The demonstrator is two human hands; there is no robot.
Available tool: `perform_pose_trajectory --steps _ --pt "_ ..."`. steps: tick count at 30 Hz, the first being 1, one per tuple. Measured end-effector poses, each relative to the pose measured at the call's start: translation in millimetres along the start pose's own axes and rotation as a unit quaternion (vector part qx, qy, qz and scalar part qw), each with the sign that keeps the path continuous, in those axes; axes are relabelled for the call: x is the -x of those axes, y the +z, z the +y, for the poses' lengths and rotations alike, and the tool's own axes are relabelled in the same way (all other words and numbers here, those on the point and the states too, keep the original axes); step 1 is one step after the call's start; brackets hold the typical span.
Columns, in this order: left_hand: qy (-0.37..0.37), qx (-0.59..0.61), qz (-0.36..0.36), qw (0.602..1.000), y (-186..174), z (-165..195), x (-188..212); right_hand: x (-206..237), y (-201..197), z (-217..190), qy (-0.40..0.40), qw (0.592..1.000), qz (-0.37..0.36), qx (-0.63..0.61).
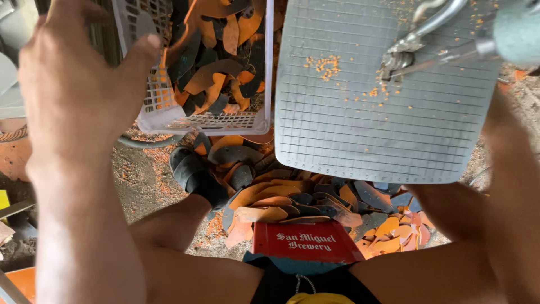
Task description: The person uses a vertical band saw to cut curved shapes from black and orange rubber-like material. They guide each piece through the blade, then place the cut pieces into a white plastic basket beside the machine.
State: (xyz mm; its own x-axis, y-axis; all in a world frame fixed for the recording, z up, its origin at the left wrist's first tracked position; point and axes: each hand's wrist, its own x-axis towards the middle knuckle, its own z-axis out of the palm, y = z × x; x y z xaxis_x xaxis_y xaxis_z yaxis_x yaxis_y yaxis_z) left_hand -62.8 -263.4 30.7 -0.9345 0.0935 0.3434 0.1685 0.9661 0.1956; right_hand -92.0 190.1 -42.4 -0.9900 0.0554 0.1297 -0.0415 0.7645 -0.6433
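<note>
Up close, the spread left hand (pixel 79 84) rests its thumb on the white basket (pixel 163 110) rim beside it.

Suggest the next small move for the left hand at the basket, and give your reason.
Probably dip the left hand into the white basket and pick one orange or dark cut piece: the open hand is at its rim, holding nothing, and the grey board lies bare.
</note>
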Motion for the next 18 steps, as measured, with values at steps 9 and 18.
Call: perform_pose_trajectory --steps 9,18 --pt "-0.202 0.08 -0.104 0.971 -30 9 25 134 159 -13 0.203 0.873 -0.425 0.125" --pt "-0.051 0.069 -0.055 0.995 -38 31 11 115 146 -63 -0.052 0.812 -0.561 0.154"
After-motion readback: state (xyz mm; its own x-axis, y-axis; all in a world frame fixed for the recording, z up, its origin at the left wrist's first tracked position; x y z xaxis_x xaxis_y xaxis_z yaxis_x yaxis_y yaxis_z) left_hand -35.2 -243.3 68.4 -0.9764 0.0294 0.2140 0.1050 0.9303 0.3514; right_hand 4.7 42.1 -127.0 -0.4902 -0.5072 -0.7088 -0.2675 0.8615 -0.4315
